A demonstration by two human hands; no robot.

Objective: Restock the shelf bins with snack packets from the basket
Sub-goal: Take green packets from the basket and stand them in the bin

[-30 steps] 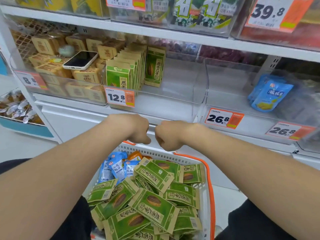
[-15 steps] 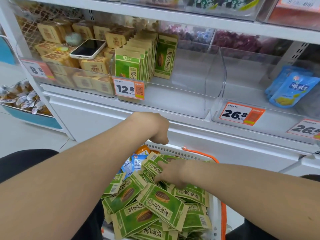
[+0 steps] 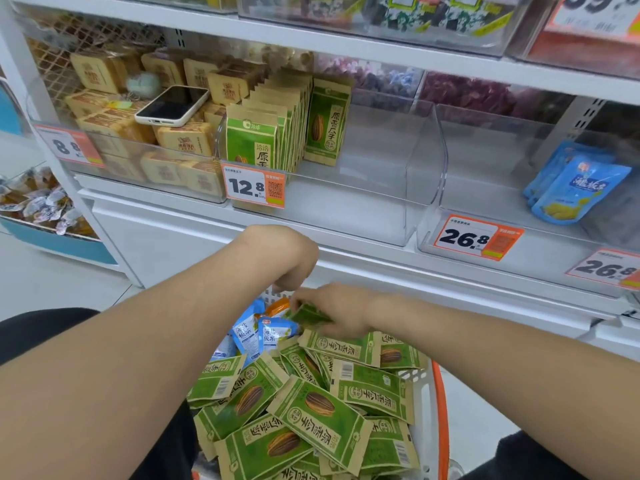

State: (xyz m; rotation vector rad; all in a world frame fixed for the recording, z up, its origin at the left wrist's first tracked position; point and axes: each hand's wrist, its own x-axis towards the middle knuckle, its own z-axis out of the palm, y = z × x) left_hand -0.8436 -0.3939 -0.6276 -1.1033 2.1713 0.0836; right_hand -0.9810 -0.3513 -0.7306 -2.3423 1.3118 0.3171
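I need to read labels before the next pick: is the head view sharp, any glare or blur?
Head view: even light, soft shadows; the 12.8 price tag and packets in the basket read sharp; the right hand pinching a green packet is slightly smeared; top-shelf goods are blurred; the clear bin wall shows sheen; shelf edges bow from the wide lens.
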